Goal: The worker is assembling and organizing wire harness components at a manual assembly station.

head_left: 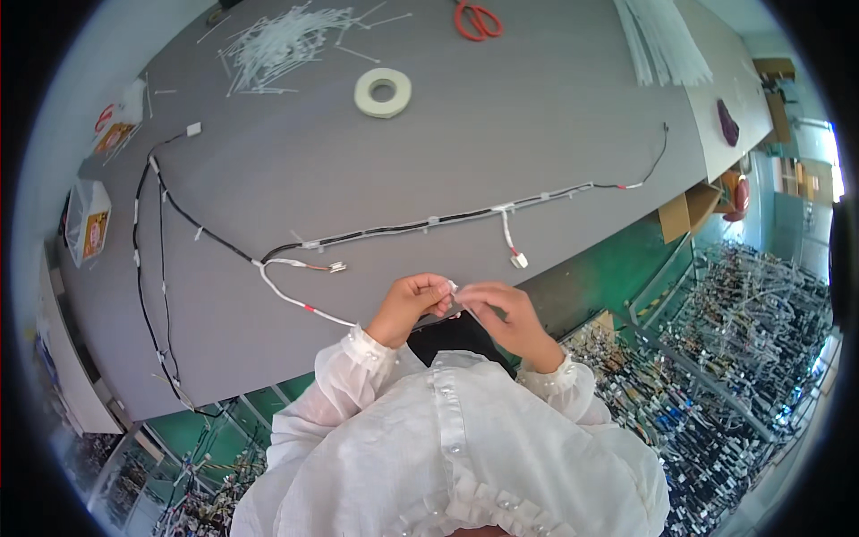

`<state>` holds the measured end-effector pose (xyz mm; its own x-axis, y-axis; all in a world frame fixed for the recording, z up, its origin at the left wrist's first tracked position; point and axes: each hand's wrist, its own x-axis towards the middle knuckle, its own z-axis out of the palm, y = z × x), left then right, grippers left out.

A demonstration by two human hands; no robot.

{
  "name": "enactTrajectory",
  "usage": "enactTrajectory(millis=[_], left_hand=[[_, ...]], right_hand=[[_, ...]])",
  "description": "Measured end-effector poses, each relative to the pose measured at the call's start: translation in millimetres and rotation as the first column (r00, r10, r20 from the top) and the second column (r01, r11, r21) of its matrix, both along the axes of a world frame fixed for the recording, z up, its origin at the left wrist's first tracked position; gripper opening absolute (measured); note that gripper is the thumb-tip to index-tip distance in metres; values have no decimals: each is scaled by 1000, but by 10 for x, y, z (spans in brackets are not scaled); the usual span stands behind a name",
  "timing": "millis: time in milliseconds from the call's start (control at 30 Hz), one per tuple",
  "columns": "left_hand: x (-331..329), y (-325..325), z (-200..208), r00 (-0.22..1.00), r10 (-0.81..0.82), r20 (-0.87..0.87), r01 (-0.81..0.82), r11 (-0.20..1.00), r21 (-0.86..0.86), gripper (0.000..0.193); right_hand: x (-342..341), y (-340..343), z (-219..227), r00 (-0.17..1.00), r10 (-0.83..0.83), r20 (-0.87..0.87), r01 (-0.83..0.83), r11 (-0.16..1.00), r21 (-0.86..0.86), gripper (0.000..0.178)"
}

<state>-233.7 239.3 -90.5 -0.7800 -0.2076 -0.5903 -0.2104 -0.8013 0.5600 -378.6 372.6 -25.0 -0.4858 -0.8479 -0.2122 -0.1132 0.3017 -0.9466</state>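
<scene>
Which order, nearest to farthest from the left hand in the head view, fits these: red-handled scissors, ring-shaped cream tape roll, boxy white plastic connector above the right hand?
1. White connector: to the right.
2. Cream tape roll: ahead, slightly left.
3. Red-handled scissors: top edge, slightly right.

Orange labels [95,234] on white containers [90,199], print illegible

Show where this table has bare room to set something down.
Free: the grey table between tape roll and wire harness, and between red scissors and white strips. Crowded: the cable tie heap, and the near edge around left hand and right hand.
</scene>
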Motion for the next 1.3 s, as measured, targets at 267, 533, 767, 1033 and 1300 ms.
enactTrajectory(millis=[267,533,767,1033,1300], left_hand=[[-840,75,-135,953,-297,-56,300,953,49,17],[-1421,-264,-185,958,-97,268,227,831,-508,17],[-1628,-136,-224,942,-78,327,304,-218,-928,27],[-1744,-492,-328,780,-510,363,624,587,-516,28],[-1760,-583,-323,793,-505,341,596,757,-268,45]], right_hand=[[-757,296,-340,915,214,-342,-300,929,-219,19],[-1143,221,-912,901,41,-431,-171,948,-268,14],[-1230,277,-902,875,-402,270,443,889,-115,5],[-571,154,-721,397,-572,717,667,717,203,16],[-253,-232,-818,-5,-541,841,907,352,233,15]])
